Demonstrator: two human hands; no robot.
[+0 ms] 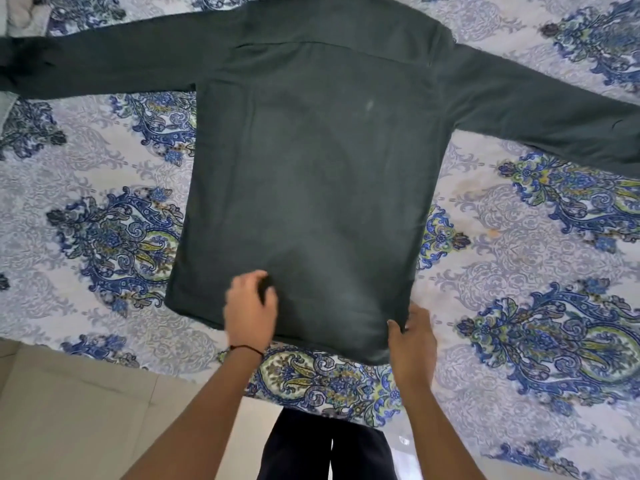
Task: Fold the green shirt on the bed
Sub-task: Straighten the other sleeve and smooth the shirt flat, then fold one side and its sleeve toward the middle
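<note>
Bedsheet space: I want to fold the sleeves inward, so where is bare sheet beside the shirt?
Bare bedsheet lies on either side of the green shirt, below each spread sleeve: left of the body under the left sleeve, and right of it under the right sleeve. The near hem is crowded: left hand and right hand are there.

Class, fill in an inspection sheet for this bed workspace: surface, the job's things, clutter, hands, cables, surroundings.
Surface: bedsheet, blue floral print, flat.
Job's things: green shirt spread back-up, both sleeves out, unfolded.
Clutter: grey cloth at far left corner.
Hands: left hand on the hem; right hand pinching the near right corner.
Cables: nothing seen.
Surroundings: tiled floor beside bed.
</note>
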